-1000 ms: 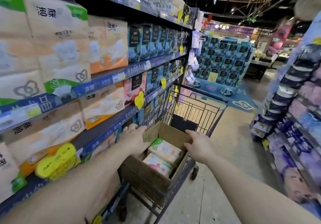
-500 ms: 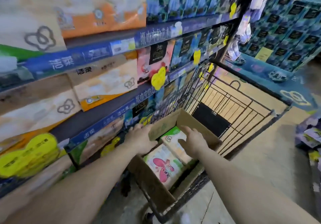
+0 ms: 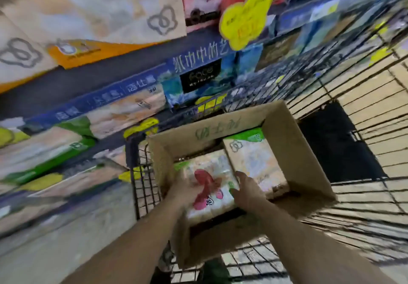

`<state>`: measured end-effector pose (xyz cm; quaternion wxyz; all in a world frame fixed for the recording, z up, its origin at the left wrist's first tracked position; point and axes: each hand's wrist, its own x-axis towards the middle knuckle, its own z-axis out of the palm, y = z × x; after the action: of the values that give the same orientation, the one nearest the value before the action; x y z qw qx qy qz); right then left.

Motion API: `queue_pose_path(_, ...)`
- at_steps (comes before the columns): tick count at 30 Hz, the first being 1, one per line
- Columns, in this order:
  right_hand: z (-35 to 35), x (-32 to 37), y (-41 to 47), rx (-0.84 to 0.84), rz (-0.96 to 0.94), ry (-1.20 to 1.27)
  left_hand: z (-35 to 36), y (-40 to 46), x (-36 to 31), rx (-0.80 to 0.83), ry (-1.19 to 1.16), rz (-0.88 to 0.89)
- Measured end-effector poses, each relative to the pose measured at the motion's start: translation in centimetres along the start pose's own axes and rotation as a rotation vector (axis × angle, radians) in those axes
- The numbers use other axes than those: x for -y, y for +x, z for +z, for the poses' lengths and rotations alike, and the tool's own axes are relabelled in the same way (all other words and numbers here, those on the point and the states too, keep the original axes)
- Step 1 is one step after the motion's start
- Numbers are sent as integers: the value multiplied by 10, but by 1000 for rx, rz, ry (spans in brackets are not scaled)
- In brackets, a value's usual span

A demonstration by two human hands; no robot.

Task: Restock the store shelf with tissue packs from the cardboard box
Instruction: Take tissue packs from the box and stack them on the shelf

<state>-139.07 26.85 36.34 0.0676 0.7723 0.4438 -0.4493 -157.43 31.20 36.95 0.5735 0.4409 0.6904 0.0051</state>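
Low in the middle of the frame, both hands are reaching down into the open cardboard box (image 3: 287,142), which is sitting in a wire shopping cart (image 3: 344,98). The left hand (image 3: 184,192) is pressing against the left edge of a tissue pack with a pink print (image 3: 209,186), and the right hand (image 3: 247,192) is closing on its right edge, so the pair appear to be grasping it between them; motion blur is hiding the fingers, so how firm the hold is cannot be told. A second tissue pack with a green band (image 3: 251,158) is lying just beside it, toward the right of the box. Across the left and upper parts of the frame the store shelf (image 3: 123,89) is already carrying rows of packs. Judging by this, restocking is under way: the pink-printed pack is not yet lifted out, and at least these two packs are waiting to go onto the shelf.
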Motion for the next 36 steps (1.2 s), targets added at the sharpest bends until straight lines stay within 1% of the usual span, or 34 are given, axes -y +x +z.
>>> queue_pose_path(3,23,-8,20,77,-9,37,23,11,19,5,-149,-130)
queue_pose_path(5,34,-10,31,111,-4,58,36,22,29,-62,-226,-204)
queue_pose_path(9,49,-16,48,135,28,64,44,31,33,-204,-230,-319)
queue_pose_path(12,54,-21,56,104,112,146,45,34,38,-245,-249,-336)
queue_pose_path(14,56,-23,58,96,144,175,45,36,39,-239,-249,-358)
queue_pose_path(17,63,-28,59,78,140,216,45,45,39,-227,-275,-376)
queue_pose_path(20,63,-31,65,87,119,216,43,50,40,-170,-294,-338)
queue_pose_path(27,59,-35,71,147,141,23,35,46,42,-124,-366,-385)
queue_pose_path(28,58,-36,71,135,142,51,35,45,41,-104,-372,-382)
queue_pose_path(32,53,-38,64,83,160,382,34,33,34,-9,-354,-348)
queue_pose_path(36,40,-38,52,72,141,503,35,16,24,0,-373,-330)
